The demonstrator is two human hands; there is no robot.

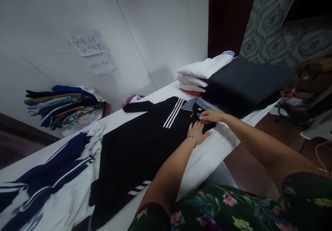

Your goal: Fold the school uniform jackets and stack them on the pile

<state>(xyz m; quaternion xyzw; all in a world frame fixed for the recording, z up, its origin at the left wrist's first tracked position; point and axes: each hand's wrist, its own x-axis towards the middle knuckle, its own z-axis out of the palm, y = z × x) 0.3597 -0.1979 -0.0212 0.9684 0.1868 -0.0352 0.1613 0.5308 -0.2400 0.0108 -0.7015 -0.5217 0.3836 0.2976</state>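
A black long-sleeved shirt (135, 137) lies spread on its side along the table, with three white stripes at the shoulder and a grey-blue collar (190, 105) at its right end. More white stripes show on the sleeve nearest me. My left hand (196, 134), with a bracelet at the wrist, rests flat on the shirt below the collar, fingers apart. Just beyond it, my right hand (210, 116) pinches the edge of the collar, its thumb and fingertips pressed together. Part of the collar is hidden under these fingers.
Navy and white clothes (62, 168) lie loose on the left. Folded clothes (70, 106) are stacked by the wall. At the back right stand folded white garments (204, 68) and a dark folded pile (249, 82). The white table (212, 151) drops off near my body.
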